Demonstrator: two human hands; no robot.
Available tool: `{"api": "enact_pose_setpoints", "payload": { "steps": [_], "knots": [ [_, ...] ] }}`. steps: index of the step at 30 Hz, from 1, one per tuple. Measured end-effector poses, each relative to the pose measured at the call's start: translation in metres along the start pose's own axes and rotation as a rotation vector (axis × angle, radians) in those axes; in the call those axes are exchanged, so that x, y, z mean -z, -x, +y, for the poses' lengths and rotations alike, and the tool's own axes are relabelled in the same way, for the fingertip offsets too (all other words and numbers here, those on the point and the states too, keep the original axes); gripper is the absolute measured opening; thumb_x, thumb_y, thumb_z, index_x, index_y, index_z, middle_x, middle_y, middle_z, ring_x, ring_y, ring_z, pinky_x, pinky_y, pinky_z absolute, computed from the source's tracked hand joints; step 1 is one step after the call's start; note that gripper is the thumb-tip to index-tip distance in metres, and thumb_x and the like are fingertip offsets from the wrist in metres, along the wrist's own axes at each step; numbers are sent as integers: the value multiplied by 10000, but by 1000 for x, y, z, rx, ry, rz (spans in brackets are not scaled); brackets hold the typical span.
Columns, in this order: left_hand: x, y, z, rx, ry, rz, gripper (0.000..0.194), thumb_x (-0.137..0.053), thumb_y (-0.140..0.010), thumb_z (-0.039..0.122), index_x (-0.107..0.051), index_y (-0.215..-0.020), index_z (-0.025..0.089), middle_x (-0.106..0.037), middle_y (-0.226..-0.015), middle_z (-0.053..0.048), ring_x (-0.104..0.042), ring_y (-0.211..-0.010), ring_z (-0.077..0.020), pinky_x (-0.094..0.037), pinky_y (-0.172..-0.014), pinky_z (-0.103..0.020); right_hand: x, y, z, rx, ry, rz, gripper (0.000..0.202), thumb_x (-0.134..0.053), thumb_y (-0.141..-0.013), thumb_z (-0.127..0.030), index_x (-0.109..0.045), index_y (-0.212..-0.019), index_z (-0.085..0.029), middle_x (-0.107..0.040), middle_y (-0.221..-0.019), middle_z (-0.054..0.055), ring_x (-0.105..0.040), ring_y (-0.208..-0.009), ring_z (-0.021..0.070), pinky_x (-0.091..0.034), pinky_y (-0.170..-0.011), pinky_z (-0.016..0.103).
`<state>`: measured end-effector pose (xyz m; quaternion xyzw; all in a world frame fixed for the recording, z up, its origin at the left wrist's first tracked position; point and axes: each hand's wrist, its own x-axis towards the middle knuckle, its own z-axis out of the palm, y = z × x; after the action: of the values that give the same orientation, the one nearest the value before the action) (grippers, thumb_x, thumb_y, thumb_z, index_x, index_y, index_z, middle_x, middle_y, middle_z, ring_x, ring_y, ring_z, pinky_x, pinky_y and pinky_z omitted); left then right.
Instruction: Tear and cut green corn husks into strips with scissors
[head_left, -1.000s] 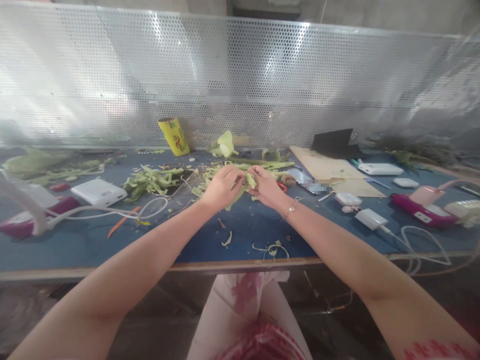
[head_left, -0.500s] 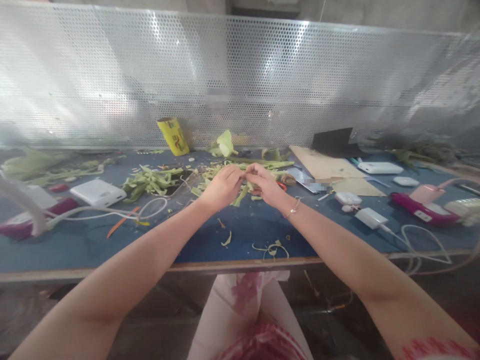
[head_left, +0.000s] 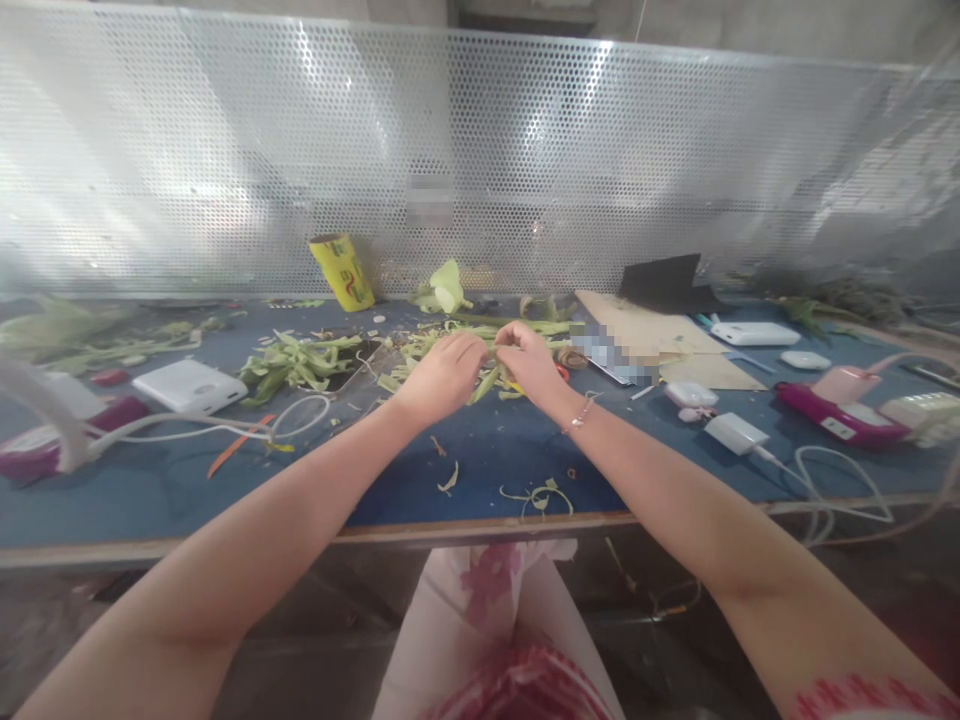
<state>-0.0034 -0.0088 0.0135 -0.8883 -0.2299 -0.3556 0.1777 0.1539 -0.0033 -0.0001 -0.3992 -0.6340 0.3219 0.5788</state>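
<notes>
Left hand (head_left: 444, 380) and right hand (head_left: 527, 366) held curled, nearly meeting, by green stem piece (head_left: 488, 383) (whether pinched, cannot be told); leafy stalks (head_left: 304, 362) heaped left on blue table (head_left: 405, 475).

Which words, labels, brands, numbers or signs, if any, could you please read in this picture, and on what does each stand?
None can be read.
Yellow cylindrical container: green and red print, too blurred to read.
Silver perforated metal panel: a pixelated patch, nothing legible.
Flat rectangular phone-like device: partly pixelated, nothing legible.

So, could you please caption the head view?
Left hand and right hand close together by green stalks on a blue tabletop.
</notes>
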Motion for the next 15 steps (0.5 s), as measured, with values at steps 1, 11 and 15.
{"api": "enact_pose_setpoints", "payload": {
  "steps": [1, 11, 15],
  "knots": [
    [0, 0, 0, -5, -22, -16, 165, -378, -825, 87, -527, -804, 153, -571, -826, -106, -534, -821, -204, -451, -791, -375, 0, 0, -1, 1, 15, 18, 81, -498, -637, -183, -464, -707, -208, -405, -607, -59, -346, -494, 76, -293, -458, 212],
    [3, -4, 14, 457, 415, 126, 47, -501, -758, 172, -506, -711, 174, -550, -709, -33, -523, -702, -149, -443, -673, -289, 5, 4, -4, 39, 34, -90, 152, -453, -639, -177, -444, -785, -217, -369, -545, -81, -333, -447, 77, -273, -441, 206],
    [-2, -6, 14, 856, 776, -15, 237, -458, -805, 326, -504, -638, 164, -510, -570, -3, -500, -549, -121, -413, -563, -258, 4, 10, -7, 87, 137, -139, 173, -460, -640, -162, -431, -802, -213, -371, -547, -81, -354, -461, 83, -291, -461, 211]
  ]
}}
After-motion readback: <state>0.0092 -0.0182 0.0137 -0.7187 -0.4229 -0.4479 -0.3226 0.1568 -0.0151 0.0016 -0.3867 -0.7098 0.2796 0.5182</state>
